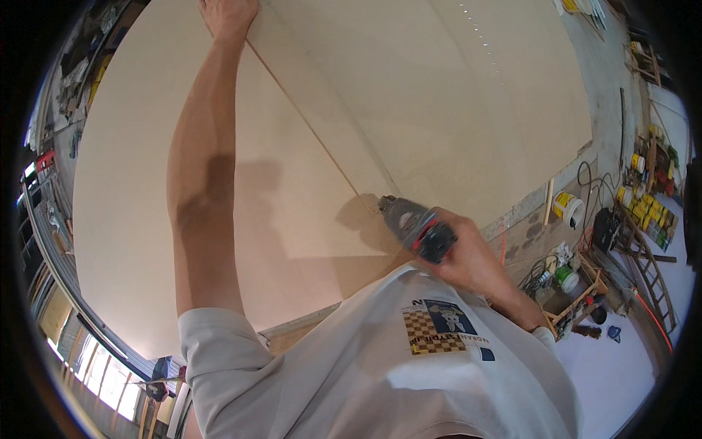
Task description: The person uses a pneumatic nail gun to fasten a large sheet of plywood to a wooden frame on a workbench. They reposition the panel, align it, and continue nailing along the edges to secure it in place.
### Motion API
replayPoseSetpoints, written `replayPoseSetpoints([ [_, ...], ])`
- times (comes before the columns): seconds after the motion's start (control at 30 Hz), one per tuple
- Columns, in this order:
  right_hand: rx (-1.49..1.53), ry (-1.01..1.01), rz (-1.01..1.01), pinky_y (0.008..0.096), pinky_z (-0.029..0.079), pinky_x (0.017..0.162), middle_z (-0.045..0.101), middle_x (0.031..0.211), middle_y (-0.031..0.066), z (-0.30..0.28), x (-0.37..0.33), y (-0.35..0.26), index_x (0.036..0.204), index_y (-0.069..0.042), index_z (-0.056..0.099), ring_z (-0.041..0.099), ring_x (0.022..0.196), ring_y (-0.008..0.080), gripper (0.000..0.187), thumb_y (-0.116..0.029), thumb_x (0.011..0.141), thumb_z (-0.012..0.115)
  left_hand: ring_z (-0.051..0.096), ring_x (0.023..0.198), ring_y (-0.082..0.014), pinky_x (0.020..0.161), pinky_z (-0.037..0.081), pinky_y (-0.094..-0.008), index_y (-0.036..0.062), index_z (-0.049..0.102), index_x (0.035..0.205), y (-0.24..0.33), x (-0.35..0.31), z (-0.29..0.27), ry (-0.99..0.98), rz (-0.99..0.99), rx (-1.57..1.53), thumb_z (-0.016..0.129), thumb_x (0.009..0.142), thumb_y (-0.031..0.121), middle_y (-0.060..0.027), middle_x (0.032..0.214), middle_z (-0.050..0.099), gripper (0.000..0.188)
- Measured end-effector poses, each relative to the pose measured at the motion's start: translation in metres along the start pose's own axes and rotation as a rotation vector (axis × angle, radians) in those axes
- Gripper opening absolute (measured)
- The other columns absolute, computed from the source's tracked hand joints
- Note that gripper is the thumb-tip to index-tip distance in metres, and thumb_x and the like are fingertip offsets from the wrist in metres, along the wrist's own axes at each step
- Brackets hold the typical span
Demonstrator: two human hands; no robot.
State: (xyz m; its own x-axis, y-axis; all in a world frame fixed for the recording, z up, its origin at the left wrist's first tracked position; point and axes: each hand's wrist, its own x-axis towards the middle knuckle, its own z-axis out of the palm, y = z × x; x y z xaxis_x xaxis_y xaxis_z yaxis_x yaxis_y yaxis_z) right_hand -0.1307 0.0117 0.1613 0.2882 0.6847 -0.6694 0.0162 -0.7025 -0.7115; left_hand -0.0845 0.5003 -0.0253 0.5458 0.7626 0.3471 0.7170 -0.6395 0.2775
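A large pale panel (314, 132) spreads before me. My left hand (230, 13) rests on it at the top edge of the view, arm stretched out; the fingertips are cut off, and what shows of the hand looks spread flat. From beside that hand a thin brown strip or line (303, 117) runs slantwise across the panel toward my right. Close to my body, my right hand (457, 245) is closed around a dark grey and red power drill (413, 225). Its front end is at or just above the near end of the brown line; whether it touches cannot be made out.
Right of the panel, the floor holds a white and yellow bucket (569, 208), cables (537, 274), a wooden tool tray (581, 300) and a ladder (651, 267). Metal shelving or rails (51, 256) line the left. Small bright spots (475, 29) dot the panel's far part.
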Motion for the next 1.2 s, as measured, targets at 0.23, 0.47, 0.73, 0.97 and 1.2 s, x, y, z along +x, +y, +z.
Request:
replayPoseSetpoints([
  [0.23,-0.341,0.063,0.030,0.0514,0.054,0.085,0.060,0.110,0.0254,0.030,0.008,-0.002,0.118,0.008,0.058,0.064,0.096,0.0479,0.053,-0.008,0.070,0.072,0.037,0.145,-0.0416,0.122,0.028,-0.0461,-0.0067,0.039,0.151,-0.004,0.001,0.003,-0.013,-0.041,-0.056,0.046,0.102,0.023,-0.0260,0.157,0.039,0.057],
  [0.47,-0.373,0.089,0.052,0.0536,0.053,0.086,0.061,0.111,0.0261,0.029,0.010,-0.003,0.116,0.006,0.059,0.064,0.095,0.0498,0.050,-0.007,0.070,0.072,0.030,0.150,-0.0381,0.124,0.022,-0.0481,-0.0042,0.040,0.150,0.006,-0.006,-0.019,-0.009,0.054,0.015,0.045,0.104,0.026,-0.0208,0.160,0.037,0.055],
  [0.73,-0.358,0.115,0.015,0.0538,0.054,0.085,0.063,0.107,0.0266,0.030,0.006,-0.002,0.110,0.006,0.062,0.065,0.095,0.0489,0.042,-0.006,0.071,0.070,0.035,0.148,-0.0372,0.122,0.028,-0.0495,-0.0068,0.045,0.145,-0.012,-0.008,-0.023,0.031,0.137,-0.051,0.045,0.100,0.017,-0.0223,0.156,0.043,0.051],
  [0.97,-0.374,0.044,0.057,0.0537,0.054,0.085,0.064,0.106,0.0260,0.026,0.011,-0.003,0.111,0.005,0.063,0.065,0.096,0.0485,0.044,-0.007,0.070,0.071,0.028,0.152,-0.0327,0.125,0.023,-0.0464,0.0001,0.035,0.154,-0.008,-0.015,-0.032,-0.046,0.035,-0.038,0.045,0.104,0.035,-0.0177,0.162,0.034,0.062],
  [1.2,-0.355,0.172,0.035,0.0530,0.053,0.082,0.065,0.102,0.0257,0.031,0.007,-0.005,0.105,0.003,0.063,0.064,0.095,0.0487,0.035,-0.008,0.073,0.071,0.025,0.153,-0.0345,0.124,0.021,-0.0498,-0.0032,0.033,0.154,-0.001,-0.007,-0.027,-0.047,0.048,0.029,0.049,0.100,0.041,-0.0193,0.164,0.031,0.072],
])
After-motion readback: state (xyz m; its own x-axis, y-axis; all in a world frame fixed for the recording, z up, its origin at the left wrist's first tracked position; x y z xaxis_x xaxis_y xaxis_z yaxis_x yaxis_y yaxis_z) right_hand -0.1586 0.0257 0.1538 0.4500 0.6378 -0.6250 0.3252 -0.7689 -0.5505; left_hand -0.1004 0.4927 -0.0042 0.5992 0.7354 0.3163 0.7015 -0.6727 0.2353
